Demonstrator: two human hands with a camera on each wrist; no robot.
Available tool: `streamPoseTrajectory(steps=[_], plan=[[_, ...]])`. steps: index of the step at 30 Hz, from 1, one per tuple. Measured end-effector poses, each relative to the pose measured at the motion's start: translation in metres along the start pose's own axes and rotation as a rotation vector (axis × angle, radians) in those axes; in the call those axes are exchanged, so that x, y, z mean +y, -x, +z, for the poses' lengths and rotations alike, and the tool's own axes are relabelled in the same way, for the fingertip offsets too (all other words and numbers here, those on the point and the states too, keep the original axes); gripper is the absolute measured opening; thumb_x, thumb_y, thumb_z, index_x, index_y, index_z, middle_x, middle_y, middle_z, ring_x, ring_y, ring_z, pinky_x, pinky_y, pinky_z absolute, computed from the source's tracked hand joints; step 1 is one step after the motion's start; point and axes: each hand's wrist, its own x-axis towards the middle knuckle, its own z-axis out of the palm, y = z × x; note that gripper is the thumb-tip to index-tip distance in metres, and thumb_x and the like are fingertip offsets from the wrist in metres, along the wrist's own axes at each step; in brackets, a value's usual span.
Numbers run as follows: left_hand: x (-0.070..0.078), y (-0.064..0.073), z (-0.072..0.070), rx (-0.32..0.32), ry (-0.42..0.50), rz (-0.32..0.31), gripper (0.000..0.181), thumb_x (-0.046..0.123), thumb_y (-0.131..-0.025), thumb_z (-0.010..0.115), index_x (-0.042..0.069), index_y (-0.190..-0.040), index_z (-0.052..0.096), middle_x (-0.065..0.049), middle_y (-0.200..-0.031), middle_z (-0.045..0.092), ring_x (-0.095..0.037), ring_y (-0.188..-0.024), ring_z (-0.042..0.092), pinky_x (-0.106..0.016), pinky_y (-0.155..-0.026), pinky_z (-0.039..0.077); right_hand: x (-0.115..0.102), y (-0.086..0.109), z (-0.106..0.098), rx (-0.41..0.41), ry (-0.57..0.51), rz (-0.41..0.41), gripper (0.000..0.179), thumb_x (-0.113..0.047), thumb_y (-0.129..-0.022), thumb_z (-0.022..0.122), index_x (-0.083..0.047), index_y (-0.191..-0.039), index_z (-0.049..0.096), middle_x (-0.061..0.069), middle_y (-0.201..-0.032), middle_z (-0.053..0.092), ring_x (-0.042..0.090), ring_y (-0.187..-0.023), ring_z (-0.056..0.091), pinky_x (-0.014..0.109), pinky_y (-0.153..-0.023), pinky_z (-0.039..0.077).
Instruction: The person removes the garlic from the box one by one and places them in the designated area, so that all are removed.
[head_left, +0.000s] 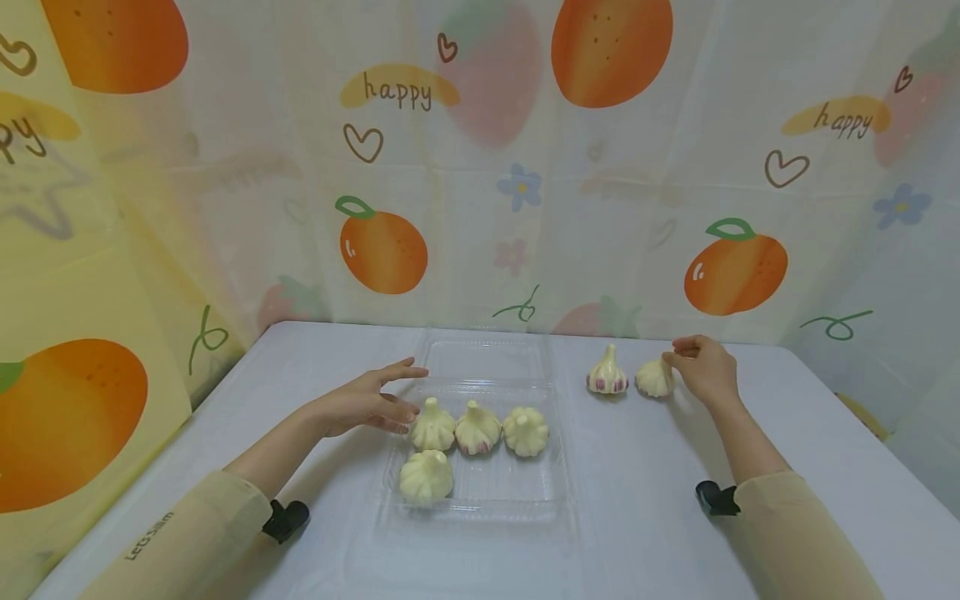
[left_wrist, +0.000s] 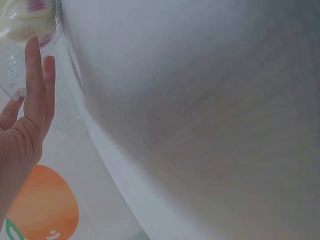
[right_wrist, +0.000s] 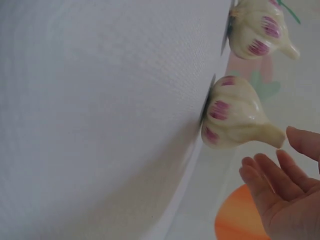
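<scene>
My left hand [head_left: 358, 407] rests at the left wall of a clear plastic box [head_left: 517, 487], fingers extended beside the nearest garlic bulb. Three garlic bulbs form a row inside: one at the left [head_left: 432, 427], one in the middle [head_left: 477, 428], one at the right [head_left: 525, 432]. Another bulb [head_left: 426, 477] sits in the front left corner. On the right, my right hand [head_left: 703, 368] is at a whitish garlic bulb [right_wrist: 232, 115] with purple patches, standing on the table. Thumb and fingers are spread around its stem tip. A similar bulb [head_left: 607, 373] stands to its left.
The box's clear lid [head_left: 483, 360] lies folded back behind it. A white cloth covers the table [head_left: 637, 517]. A fruit-print curtain [head_left: 465, 208] hangs right behind the table's back edge, with another yellowish panel [head_left: 67, 275] on the left.
</scene>
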Motion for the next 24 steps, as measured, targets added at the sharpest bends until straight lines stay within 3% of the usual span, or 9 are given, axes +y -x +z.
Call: streamPoseTrajectory(steps=[5, 10, 12, 14, 17, 24], plan=[[0.0, -0.001, -0.001, 0.001, -0.004, -0.013, 0.08, 0.014, -0.089, 0.071, 0.008, -0.156, 0.028, -0.006, -0.169, -0.011, -0.023, -0.121, 0.06, -0.039, -0.094, 0.06, -0.008, 0.002, 0.0, 0.147, -0.106, 0.027, 0.04, -0.02, -0.097, 0.059, 0.004, -0.129, 0.058, 0.026, -0.129, 0.064, 0.042, -0.119, 0.061, 0.051, -0.1, 0.05], [0.001, -0.001, -0.001, 0.003, -0.001, -0.019, 0.08, 0.013, -0.089, 0.071, 0.009, -0.156, 0.028, -0.005, -0.169, -0.011, -0.021, -0.119, 0.061, -0.039, -0.093, 0.06, -0.02, 0.004, 0.003, 0.327, -0.213, 0.009, 0.035, -0.018, -0.096, 0.062, -0.002, -0.127, 0.062, 0.017, -0.127, 0.068, 0.032, -0.116, 0.065, 0.042, -0.105, 0.051], [0.001, -0.001, 0.0, 0.004, 0.002, -0.017, 0.08, 0.013, -0.089, 0.071, 0.008, -0.156, 0.028, -0.006, -0.169, -0.011, -0.02, -0.117, 0.061, -0.039, -0.093, 0.06, -0.025, 0.006, 0.005, 0.367, -0.249, -0.02, 0.034, -0.017, -0.095, 0.064, -0.003, -0.126, 0.063, 0.014, -0.126, 0.07, 0.03, -0.115, 0.066, 0.03, -0.102, 0.054], [0.001, 0.0, 0.0, 0.0, 0.001, -0.011, 0.08, 0.013, -0.089, 0.071, 0.007, -0.156, 0.027, -0.007, -0.169, -0.011, -0.019, -0.115, 0.062, -0.04, -0.093, 0.06, -0.03, 0.008, 0.008, 0.387, -0.282, -0.059, 0.032, -0.015, -0.094, 0.065, -0.003, -0.124, 0.064, 0.013, -0.124, 0.07, 0.028, -0.114, 0.066, 0.018, -0.093, 0.057], [0.002, 0.0, 0.0, 0.003, 0.0, -0.011, 0.08, 0.013, -0.089, 0.071, 0.007, -0.156, 0.027, -0.007, -0.169, -0.011, -0.019, -0.114, 0.062, -0.04, -0.093, 0.06, -0.037, 0.012, 0.011, 0.396, -0.323, -0.123, 0.03, -0.012, -0.093, 0.067, -0.002, -0.121, 0.066, 0.012, -0.122, 0.072, 0.028, -0.112, 0.067, 0.001, -0.083, 0.05], [0.001, -0.001, 0.0, 0.007, -0.012, -0.023, 0.08, 0.014, -0.089, 0.071, 0.01, -0.156, 0.028, -0.004, -0.169, -0.009, -0.022, -0.12, 0.06, -0.039, -0.093, 0.061, -0.055, 0.022, 0.021, 0.315, -0.366, -0.221, 0.028, -0.012, -0.092, 0.069, -0.004, -0.118, 0.067, 0.014, -0.12, 0.072, -0.001, -0.1, 0.066, -0.004, -0.078, 0.047]])
